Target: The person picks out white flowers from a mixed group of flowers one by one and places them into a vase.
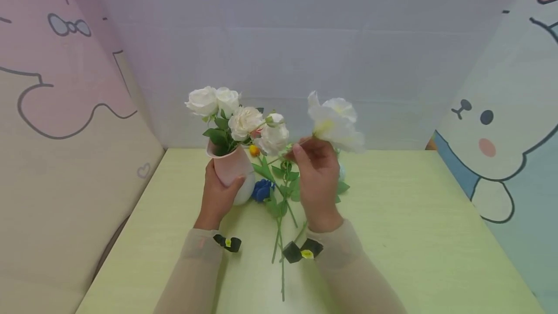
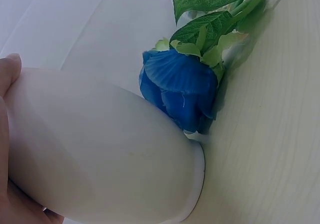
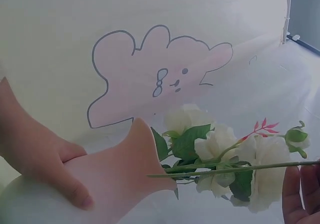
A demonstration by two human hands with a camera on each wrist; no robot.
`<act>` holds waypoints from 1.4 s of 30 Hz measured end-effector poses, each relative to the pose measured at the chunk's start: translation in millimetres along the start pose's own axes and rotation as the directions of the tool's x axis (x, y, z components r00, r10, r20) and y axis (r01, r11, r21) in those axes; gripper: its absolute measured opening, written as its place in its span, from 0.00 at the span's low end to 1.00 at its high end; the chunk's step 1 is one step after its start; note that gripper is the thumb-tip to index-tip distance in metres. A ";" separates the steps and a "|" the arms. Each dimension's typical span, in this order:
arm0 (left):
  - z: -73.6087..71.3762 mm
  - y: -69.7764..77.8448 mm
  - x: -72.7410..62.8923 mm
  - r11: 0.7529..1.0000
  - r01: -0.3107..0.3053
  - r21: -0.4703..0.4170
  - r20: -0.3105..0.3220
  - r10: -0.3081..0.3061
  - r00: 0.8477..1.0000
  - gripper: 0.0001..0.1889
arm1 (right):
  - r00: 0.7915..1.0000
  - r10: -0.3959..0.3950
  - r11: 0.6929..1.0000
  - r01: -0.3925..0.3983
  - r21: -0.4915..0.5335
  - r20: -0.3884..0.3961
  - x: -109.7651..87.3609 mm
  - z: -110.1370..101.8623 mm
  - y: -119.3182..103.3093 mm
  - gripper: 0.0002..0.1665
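Observation:
My left hand (image 1: 220, 195) grips a pink-and-white vase (image 1: 231, 166), thumb on the near side. The vase leans a little, its base at the tabletop. Several white artificial roses (image 1: 245, 122) stand in its mouth. To the right of it, my right hand (image 1: 319, 178) pinches the stem of a large white artificial flower (image 1: 335, 122) just below the bloom. In the right wrist view that bare green stem (image 3: 240, 169) crosses toward the vase's mouth, its cut end overlapping the rim; whether it is inside cannot be told. A blue rose (image 2: 180, 89) lies against the vase's base.
On the pale yellow table (image 1: 405, 217), several green stems and leaves (image 1: 281, 207) lie between my forearms. A small orange bud (image 1: 254, 150) shows beside the vase. Cloth walls with cartoon animals (image 1: 492, 144) stand around the table at the back and sides.

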State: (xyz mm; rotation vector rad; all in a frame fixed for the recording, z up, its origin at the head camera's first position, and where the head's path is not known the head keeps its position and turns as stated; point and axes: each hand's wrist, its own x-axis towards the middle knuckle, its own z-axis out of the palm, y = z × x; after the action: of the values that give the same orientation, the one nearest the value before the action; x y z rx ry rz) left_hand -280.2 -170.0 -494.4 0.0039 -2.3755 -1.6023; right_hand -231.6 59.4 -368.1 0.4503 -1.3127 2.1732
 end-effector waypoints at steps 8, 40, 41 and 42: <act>-0.8 -0.4 -0.7 1.000 -0.003 -0.008 -0.001 0.003 1.000 0.50 | 0.999 -0.044 0.998 0.043 0.035 0.016 0.5 15.7 -5.8 0.09; -1.0 0.2 -0.1 1.000 -0.005 0.007 0.001 0.005 1.000 0.51 | 0.984 -0.065 0.985 0.090 -0.145 0.166 13.9 62.5 -10.7 0.08; -0.9 -0.1 0.1 1.000 -0.003 0.007 0.002 0.003 1.000 0.51 | 0.985 -0.055 0.982 0.084 -0.171 0.164 13.2 62.8 -9.4 0.08; -0.8 -0.4 0.3 1.000 -0.002 0.006 0.004 0.002 1.000 0.51 | 0.986 -0.045 0.978 0.076 -0.193 0.160 12.6 63.1 -8.0 0.08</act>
State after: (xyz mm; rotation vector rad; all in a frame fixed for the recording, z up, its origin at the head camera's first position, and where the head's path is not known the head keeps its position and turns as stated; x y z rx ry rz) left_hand -280.4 -170.8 -494.4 -0.0005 -2.3823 -1.5963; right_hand -236.7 10.1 -326.4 0.5805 -1.5617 1.9648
